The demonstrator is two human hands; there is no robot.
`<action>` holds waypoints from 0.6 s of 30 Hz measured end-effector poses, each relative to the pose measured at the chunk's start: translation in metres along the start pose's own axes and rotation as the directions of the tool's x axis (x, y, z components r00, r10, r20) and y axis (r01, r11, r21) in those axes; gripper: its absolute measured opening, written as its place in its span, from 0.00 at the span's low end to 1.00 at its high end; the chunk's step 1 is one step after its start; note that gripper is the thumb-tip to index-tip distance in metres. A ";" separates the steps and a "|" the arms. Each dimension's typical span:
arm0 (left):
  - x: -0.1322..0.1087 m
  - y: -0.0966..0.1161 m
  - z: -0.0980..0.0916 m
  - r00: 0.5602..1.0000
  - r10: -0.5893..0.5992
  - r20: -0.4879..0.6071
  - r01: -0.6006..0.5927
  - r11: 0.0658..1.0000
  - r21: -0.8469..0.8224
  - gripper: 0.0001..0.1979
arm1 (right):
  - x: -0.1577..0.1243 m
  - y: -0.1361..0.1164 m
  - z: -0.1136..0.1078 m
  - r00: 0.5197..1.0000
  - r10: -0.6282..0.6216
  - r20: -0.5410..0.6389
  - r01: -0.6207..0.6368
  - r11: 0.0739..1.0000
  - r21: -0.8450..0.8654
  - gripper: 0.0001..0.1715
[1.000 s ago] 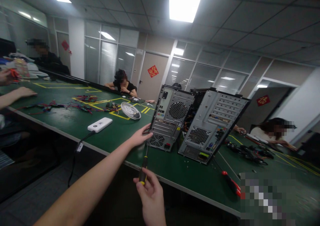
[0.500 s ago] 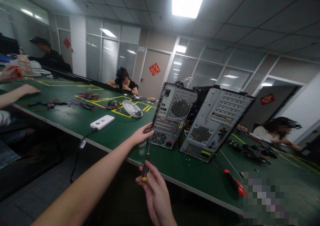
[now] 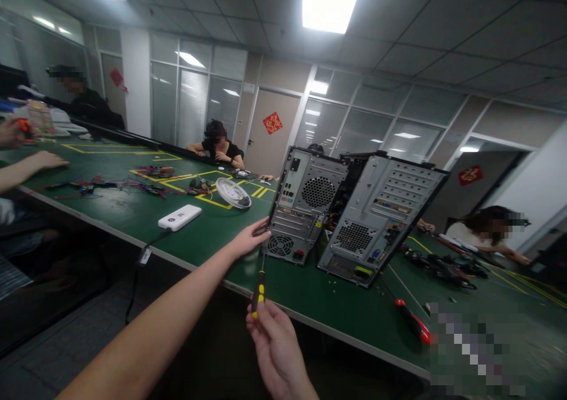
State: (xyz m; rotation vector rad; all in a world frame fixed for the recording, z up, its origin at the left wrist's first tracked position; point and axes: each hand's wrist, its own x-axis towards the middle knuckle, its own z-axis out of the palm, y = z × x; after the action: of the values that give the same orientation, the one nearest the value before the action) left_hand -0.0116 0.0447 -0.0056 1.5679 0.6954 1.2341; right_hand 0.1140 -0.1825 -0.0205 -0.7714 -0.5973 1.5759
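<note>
The left hand [image 3: 248, 239] is reaching far across the green desk [image 3: 310, 296] with its fingers spread, the fingertips touching the near left corner of the left computer case [image 3: 305, 205], which is standing upright just beside a second, tilted case [image 3: 381, 217] on its right. The right hand [image 3: 277, 347] is pinching the lower end of a black-and-yellow screwdriver [image 3: 258, 285] near the desk's near edge, its shaft pointing up toward the left case's lower corner. A red screwdriver [image 3: 411, 320] is lying on the desk to the right, and a white box [image 3: 179, 217] and a round white fan grille [image 3: 233, 194] are sitting farther left.
</note>
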 end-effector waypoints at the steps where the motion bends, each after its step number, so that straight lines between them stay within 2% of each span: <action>1: 0.000 0.000 0.000 1.000 -0.001 0.001 0.001 1.000 0.002 0.45 | 0.000 0.000 0.001 1.000 0.016 0.010 -0.017 1.000 0.009 0.22; 10: 0.000 0.001 0.001 1.000 -0.018 -0.006 0.018 1.000 0.008 0.46 | 0.001 0.002 0.000 0.993 0.111 0.038 -0.114 0.988 0.101 0.21; 15: 0.000 0.000 0.001 1.000 -0.006 -0.006 0.006 1.000 -0.002 0.46 | 0.001 -0.003 -0.002 0.978 0.200 0.065 -0.209 0.961 0.179 0.19; 18: 0.000 0.000 0.001 1.000 -0.004 -0.002 0.004 1.000 -0.017 0.45 | 0.001 -0.002 -0.003 0.983 0.171 0.069 -0.180 0.969 0.170 0.17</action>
State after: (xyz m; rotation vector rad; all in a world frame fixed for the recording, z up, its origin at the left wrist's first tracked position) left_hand -0.0109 0.0449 -0.0058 1.5509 0.6879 1.2355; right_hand 0.1175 -0.1817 -0.0210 -0.6640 -0.4302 1.7913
